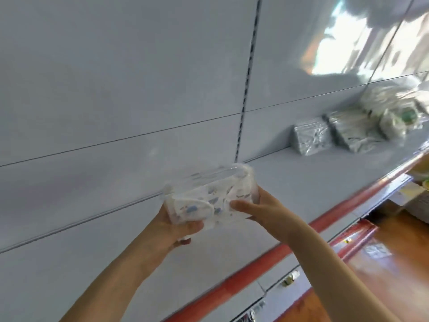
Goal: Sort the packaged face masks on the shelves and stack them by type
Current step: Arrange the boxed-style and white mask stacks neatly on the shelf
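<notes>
Both hands hold a clear pack of white face masks with blue prints (206,194) in front of the white shelf (301,182). My left hand (176,226) grips its lower left corner from underneath, thumb on the front. My right hand (260,209) grips its right end, thumb on the front, fingers behind. Farther right on the same shelf stand a silvery-grey mask pack (311,137), a second grey pack (352,131) leaning beside it, and white packs with a green mark (399,119). The view is tilted and blurred.
The shelf has a red front edge strip (274,251) and a white back panel with a slotted upright (248,75). Lower shelves with goods (417,194) and a wooden floor (383,275) lie to the right.
</notes>
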`<control>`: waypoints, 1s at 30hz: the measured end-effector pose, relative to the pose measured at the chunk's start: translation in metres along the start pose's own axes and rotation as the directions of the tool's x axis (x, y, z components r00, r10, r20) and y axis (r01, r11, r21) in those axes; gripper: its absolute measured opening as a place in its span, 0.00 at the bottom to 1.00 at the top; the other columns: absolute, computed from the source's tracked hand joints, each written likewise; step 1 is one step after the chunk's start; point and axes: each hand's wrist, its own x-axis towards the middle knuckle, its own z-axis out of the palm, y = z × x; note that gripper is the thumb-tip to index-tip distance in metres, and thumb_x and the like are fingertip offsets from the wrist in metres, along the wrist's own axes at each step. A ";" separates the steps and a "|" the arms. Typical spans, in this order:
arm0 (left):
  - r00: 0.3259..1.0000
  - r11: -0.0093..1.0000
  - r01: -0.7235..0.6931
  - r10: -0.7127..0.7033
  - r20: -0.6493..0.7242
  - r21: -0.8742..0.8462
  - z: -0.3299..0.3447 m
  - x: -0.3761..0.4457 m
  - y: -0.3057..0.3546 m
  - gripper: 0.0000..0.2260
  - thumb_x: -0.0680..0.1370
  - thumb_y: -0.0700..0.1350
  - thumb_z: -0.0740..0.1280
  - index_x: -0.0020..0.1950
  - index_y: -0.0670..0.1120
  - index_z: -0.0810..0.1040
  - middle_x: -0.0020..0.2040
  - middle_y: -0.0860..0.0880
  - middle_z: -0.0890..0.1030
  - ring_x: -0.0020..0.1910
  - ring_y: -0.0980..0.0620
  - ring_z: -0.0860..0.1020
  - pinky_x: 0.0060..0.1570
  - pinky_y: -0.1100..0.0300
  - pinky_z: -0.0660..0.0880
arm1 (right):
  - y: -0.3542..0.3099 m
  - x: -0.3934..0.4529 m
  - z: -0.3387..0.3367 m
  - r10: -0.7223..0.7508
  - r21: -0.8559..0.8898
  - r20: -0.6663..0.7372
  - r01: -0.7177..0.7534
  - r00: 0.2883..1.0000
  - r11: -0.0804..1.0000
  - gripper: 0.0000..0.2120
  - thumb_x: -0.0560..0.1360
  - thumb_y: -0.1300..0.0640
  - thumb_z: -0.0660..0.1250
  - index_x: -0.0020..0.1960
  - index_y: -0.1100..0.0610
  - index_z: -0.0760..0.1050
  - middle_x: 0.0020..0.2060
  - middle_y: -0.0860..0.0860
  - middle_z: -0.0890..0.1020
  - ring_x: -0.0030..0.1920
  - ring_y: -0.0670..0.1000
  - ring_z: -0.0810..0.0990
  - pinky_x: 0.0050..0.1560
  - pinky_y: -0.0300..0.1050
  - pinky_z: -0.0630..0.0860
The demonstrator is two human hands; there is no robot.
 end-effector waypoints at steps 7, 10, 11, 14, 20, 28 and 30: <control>0.986 0.989 -0.131 0.123 0.114 0.067 0.200 0.144 0.032 0.16 0.71 0.55 0.72 0.59 0.66 0.80 0.57 0.61 0.85 0.56 0.60 0.82 0.47 0.61 0.80 | 0.019 -0.001 -0.235 -0.046 -0.058 -0.137 0.039 0.990 0.998 0.32 0.69 0.45 0.78 0.69 0.51 0.72 0.62 0.51 0.82 0.64 0.53 0.80 0.69 0.60 0.71; 0.983 0.979 -0.181 0.178 0.044 0.094 0.276 0.213 0.035 0.15 0.71 0.53 0.73 0.53 0.70 0.80 0.54 0.60 0.85 0.54 0.59 0.83 0.51 0.58 0.81 | 0.023 0.016 -0.336 -0.061 -0.121 -0.164 0.042 0.985 0.992 0.23 0.71 0.50 0.77 0.63 0.51 0.76 0.58 0.48 0.84 0.61 0.49 0.81 0.68 0.56 0.73; 0.983 0.976 -0.185 0.182 0.032 0.113 0.296 0.235 0.035 0.17 0.72 0.52 0.74 0.59 0.66 0.80 0.57 0.58 0.85 0.57 0.57 0.83 0.57 0.54 0.81 | 0.022 0.021 -0.365 -0.067 -0.117 -0.178 0.047 0.982 0.992 0.19 0.72 0.53 0.76 0.60 0.51 0.77 0.57 0.49 0.85 0.60 0.49 0.82 0.67 0.55 0.73; 0.981 0.958 -0.152 0.177 -0.083 0.243 0.336 0.294 0.032 0.36 0.67 0.63 0.77 0.72 0.56 0.71 0.66 0.55 0.81 0.66 0.53 0.78 0.68 0.45 0.75 | 0.018 0.044 -0.434 -0.075 -0.144 -0.160 0.052 0.984 0.988 0.29 0.69 0.55 0.77 0.68 0.53 0.72 0.58 0.48 0.84 0.60 0.48 0.81 0.68 0.51 0.73; 0.981 0.984 -0.085 0.110 -0.159 0.153 0.385 0.332 0.020 0.40 0.70 0.47 0.81 0.75 0.59 0.61 0.68 0.58 0.77 0.64 0.61 0.78 0.67 0.57 0.75 | 0.052 0.081 -0.480 0.017 -0.168 -0.124 -0.038 0.992 0.985 0.56 0.60 0.33 0.77 0.80 0.44 0.52 0.51 0.48 0.76 0.54 0.44 0.76 0.60 0.43 0.72; 0.948 0.992 -0.088 0.110 -0.298 0.087 0.403 0.345 0.010 0.46 0.73 0.60 0.73 0.82 0.59 0.48 0.82 0.52 0.60 0.79 0.52 0.62 0.77 0.49 0.62 | 0.061 0.089 -0.468 -0.232 -0.333 -0.285 0.131 0.930 0.934 0.45 0.74 0.37 0.67 0.81 0.50 0.49 0.78 0.43 0.58 0.77 0.41 0.57 0.79 0.53 0.56; 0.921 1.000 -0.021 0.010 -0.390 -0.023 0.402 0.344 0.009 0.42 0.79 0.65 0.64 0.82 0.57 0.40 0.84 0.54 0.48 0.82 0.53 0.52 0.81 0.48 0.51 | 0.066 0.080 -0.462 -0.296 -0.546 -0.351 0.062 0.889 0.836 0.45 0.73 0.30 0.60 0.81 0.48 0.48 0.79 0.46 0.55 0.79 0.45 0.52 0.79 0.52 0.52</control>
